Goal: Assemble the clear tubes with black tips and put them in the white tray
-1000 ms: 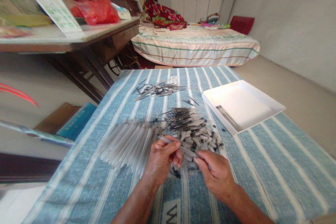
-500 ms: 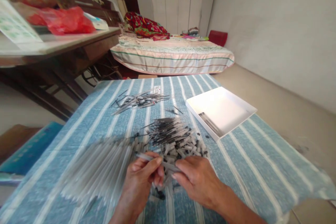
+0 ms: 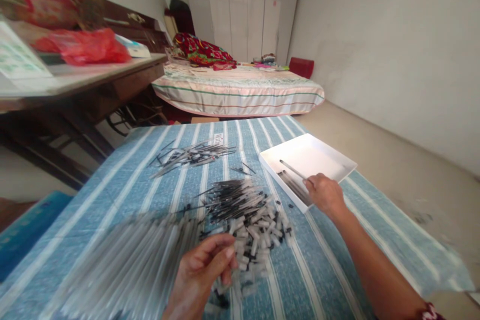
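Note:
My right hand (image 3: 325,194) pinches the near end of a pen (image 3: 294,169), holding it over the white box lid (image 3: 339,172). Several similar pens (image 3: 294,186) lie side by side along the box's left wall. My left hand (image 3: 204,270) hovers at the front of the table, fingers loosely curled and thumb a little apart, with nothing visible in it. Beside it on the left spread many clear pen barrels (image 3: 131,260), blurred. Just beyond are a heap of translucent pen caps (image 3: 258,232) with black bits and a bundle of dark refills (image 3: 228,200).
Another loose pile of thin refills (image 3: 195,154) lies at the table's back left, near a small printed label (image 3: 218,138). Small black plugs (image 3: 291,206) are scattered by the box. A side table with a red plastic bag (image 3: 90,46) stands left; a bed (image 3: 240,92) is behind.
My right hand has moved from beside my left hand to the box, carrying the pen. My left hand has let go of the pen and stays near the caps. The camera view has shifted slightly.

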Demonstrator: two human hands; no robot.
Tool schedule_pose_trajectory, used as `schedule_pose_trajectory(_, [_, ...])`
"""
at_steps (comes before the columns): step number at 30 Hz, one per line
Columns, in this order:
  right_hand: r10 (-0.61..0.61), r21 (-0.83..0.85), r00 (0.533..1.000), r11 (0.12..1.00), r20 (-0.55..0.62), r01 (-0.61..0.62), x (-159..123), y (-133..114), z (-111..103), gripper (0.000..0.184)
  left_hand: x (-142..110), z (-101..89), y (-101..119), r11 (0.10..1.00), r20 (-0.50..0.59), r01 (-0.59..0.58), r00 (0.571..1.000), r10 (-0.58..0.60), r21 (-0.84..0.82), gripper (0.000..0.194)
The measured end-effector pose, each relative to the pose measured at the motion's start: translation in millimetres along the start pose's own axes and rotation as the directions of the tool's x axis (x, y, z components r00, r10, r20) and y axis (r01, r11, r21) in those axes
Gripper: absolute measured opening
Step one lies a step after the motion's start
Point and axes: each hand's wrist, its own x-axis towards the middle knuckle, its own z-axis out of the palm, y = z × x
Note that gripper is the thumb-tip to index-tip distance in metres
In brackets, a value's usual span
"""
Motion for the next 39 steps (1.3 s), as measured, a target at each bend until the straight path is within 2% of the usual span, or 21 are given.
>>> schedule_pose_trajectory(4, [0.007,-0.047,0.994,0.999,0.11,-0.002,18.3,13.1,7.0,0.038,0.2,1.4,-2.6,0.997,0.016,0.01,1.0,-0.012,0.073,0.027])
schedule_pose_trajectory(12, [-0.002,-0.058,0.968,0.998,0.251,0.018,22.7,16.5,4.7,0.034,0.3,4.0,1.2,0.991,0.055,0.033,0.998,-0.041,0.131,0.027])
schedule_pose_trajectory(16, [0.002,-0.036,0.964,0.999,0.265,0.008,28.7,15.0,1.8,0.034,-1.2,5.1,2.1,0.991,0.068,0.034,0.997,-0.042,0.126,0.024])
schedule_pose_trajectory(22, [0.0,0.022,0.96,1.0,0.279,-0.007,40.1,11.9,8.4,0.027,-0.9,5.6,-3.3,0.989,0.071,0.023,0.997,-0.034,0.144,0.021])
schedule_pose_trajectory(28, [-0.029,0.051,0.959,0.999,0.281,0.015,38.9,10.5,12.8,0.027,3.8,1.7,-9.1,0.984,0.082,0.022,0.996,-0.037,0.175,0.022])
schedule_pose_trajectory(32, [-0.026,0.041,0.959,0.999,0.283,0.015,37.2,11.0,13.3,0.03,6.2,-1.0,-9.0,0.982,0.139,0.048,0.987,-0.074,0.182,0.023])
schedule_pose_trajectory(39, [-0.01,0.01,0.962,1.0,0.272,0.007,37.1,10.5,12.9,0.032,2.3,2.6,-4.5,0.989,0.011,0.006,1.0,-0.008,0.148,0.02])
